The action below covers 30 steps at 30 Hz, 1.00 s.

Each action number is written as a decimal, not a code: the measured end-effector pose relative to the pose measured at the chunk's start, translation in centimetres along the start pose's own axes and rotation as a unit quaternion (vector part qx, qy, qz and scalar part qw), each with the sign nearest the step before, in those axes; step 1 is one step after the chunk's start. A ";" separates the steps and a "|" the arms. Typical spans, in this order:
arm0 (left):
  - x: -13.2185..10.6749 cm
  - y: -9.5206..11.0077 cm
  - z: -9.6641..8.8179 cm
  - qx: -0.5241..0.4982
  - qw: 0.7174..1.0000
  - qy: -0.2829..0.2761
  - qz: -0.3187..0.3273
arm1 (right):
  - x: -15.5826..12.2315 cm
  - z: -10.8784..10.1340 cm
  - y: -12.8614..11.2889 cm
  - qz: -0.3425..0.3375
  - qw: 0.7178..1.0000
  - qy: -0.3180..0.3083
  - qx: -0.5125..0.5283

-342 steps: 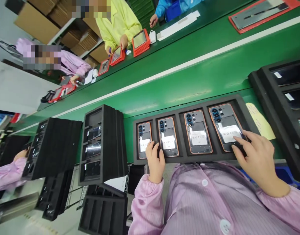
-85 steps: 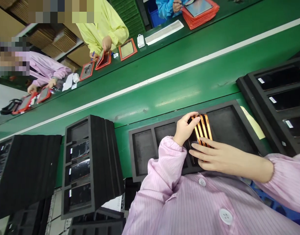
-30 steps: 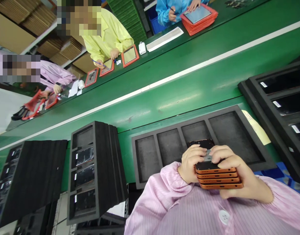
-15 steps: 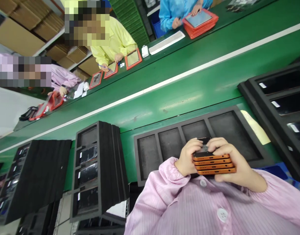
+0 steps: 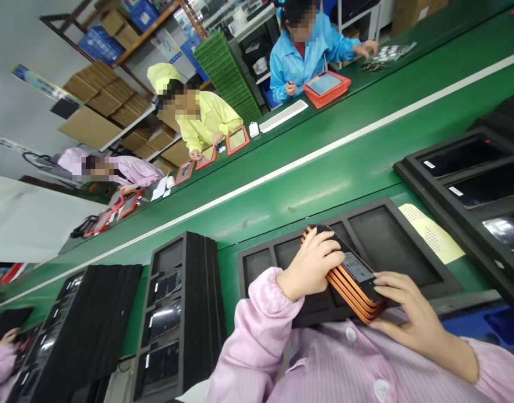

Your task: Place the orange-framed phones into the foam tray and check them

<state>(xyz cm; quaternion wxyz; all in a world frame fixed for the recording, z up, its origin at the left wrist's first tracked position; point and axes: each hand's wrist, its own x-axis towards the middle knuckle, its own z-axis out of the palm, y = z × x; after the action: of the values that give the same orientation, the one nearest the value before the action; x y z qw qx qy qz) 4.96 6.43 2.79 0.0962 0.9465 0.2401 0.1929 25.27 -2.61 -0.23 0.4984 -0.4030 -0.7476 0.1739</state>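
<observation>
At lower centre, my left hand (image 5: 309,268) and right hand (image 5: 403,305) clasp opposite ends of a stack of orange-edged phones (image 5: 349,274), its long axis slanting lower right over the foam tray (image 5: 408,254).

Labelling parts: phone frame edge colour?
Orange, on the stacked phones; head view.

The left hand (image 5: 309,268) covers the far end of the phone stack (image 5: 353,280); the label's print is too small to read. At three o'clock, the black tray (image 5: 471,184) runs past the edge.
</observation>
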 end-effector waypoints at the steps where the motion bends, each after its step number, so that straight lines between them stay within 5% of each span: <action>1: 0.6 -0.1 -0.4 0.042 0.997 -0.052 0.028 | -0.5 0.5 0.2 0.048 0.998 -0.024 0.033; 3: 1.6 -0.3 -0.4 0.094 0.984 -0.130 0.079 | -0.9 1.6 0.6 0.192 0.971 -0.079 0.116; 5: 1.8 -0.4 0.6 0.086 0.982 -0.152 0.070 | -0.4 2.8 1.1 0.323 0.926 -0.097 0.167; 8: 0.8 0.0 2.9 -0.091 0.985 -0.028 -0.144 | 1.4 4.0 2.0 0.390 0.900 -0.073 0.182; 11: -0.8 0.9 4.9 -0.287 0.862 0.152 -0.389 | 3.2 4.4 2.9 0.430 0.874 -0.076 0.214; 13: -1.4 1.5 5.8 -0.342 0.805 0.184 -0.448 | 4.1 4.4 3.4 0.454 0.858 -0.081 0.225; 23: -0.4 1.1 5.3 -0.513 0.670 0.156 -0.515 | 5.9 4.8 3.5 0.499 0.826 -0.091 0.245; 30: -0.3 1.2 5.5 -0.492 0.664 0.167 -0.538 | 6.1 4.6 3.3 0.504 0.825 -0.087 0.241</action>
<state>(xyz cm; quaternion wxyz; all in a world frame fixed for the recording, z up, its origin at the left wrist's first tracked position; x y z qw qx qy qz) 7.48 4.72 -1.95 0.5929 0.4199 0.5899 0.3525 21.54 4.83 -0.78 0.3555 -0.5736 -0.4155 0.6099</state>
